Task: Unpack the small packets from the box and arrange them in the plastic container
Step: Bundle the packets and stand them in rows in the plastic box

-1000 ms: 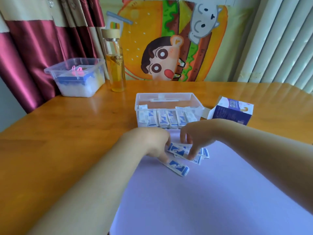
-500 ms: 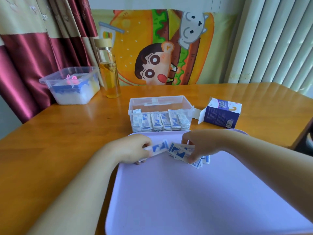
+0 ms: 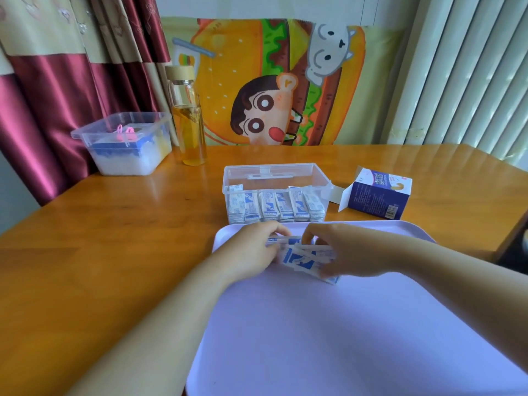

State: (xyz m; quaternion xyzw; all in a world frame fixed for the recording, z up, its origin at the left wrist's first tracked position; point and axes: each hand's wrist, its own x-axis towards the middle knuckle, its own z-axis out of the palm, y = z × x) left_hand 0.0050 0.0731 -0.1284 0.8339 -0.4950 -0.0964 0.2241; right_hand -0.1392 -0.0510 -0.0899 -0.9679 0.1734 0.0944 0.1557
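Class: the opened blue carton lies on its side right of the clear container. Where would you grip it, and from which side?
Grip the blue carton around its closed middle, coming from above, thumb on the near face, fingers on the far one. It lies on its side with flaps open at its left end; that end would likely buckle, while the parallel faces give firm hold.

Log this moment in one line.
phase: gathering packets | left hand: pinches packets | right hand: grips packets | packets: loose pile on tray | container: row of packets | box: open, beside container
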